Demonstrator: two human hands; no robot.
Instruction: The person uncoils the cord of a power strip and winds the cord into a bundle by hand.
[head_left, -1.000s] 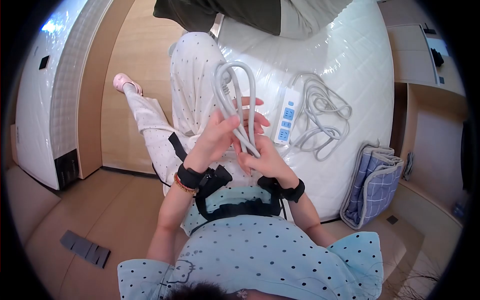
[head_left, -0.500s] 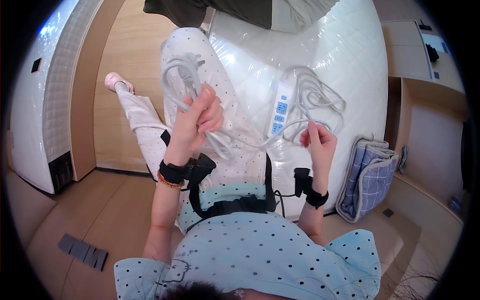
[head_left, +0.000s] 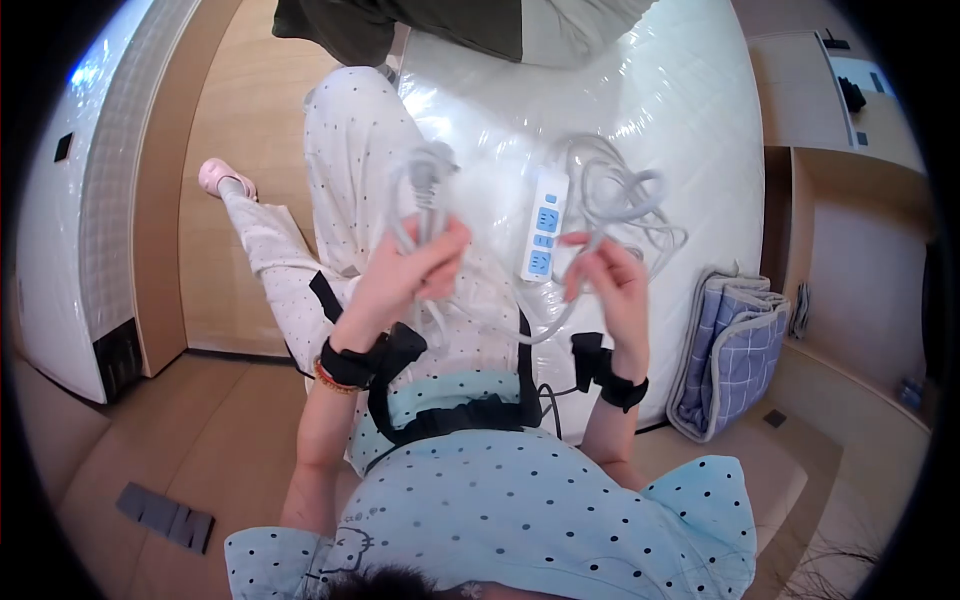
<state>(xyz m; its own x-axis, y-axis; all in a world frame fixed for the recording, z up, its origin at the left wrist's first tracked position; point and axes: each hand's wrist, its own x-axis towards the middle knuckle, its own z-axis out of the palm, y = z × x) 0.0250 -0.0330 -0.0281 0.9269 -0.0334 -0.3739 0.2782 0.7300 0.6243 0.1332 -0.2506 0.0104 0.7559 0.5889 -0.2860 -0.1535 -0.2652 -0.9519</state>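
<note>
My left hand (head_left: 415,270) is closed round a looped grey cable (head_left: 402,225) above my thigh, with the plug (head_left: 428,170) sticking up past the fingers. From there the cable sags across to my right hand (head_left: 612,280), whose fingers are bent around the cable; motion blurs their tips. A white power strip (head_left: 545,225) with blue sockets lies on the plastic-covered mattress, just left of my right hand. Loose coils of cable (head_left: 672,235) lie right of the strip, partly blurred and partly behind the raised strand.
A folded blue checked cloth (head_left: 735,350) stands at the mattress's right side. Another person's dark-clothed leg (head_left: 430,25) is at the top. A grey strip-like object (head_left: 165,515) lies on the floor at lower left. Wooden shelving (head_left: 860,250) is at right.
Since one second ago my hands have parted, my right hand moving right and drawing out a strand of cable. In the last half second my left hand shifted slightly right and the cable near my right hand rose.
</note>
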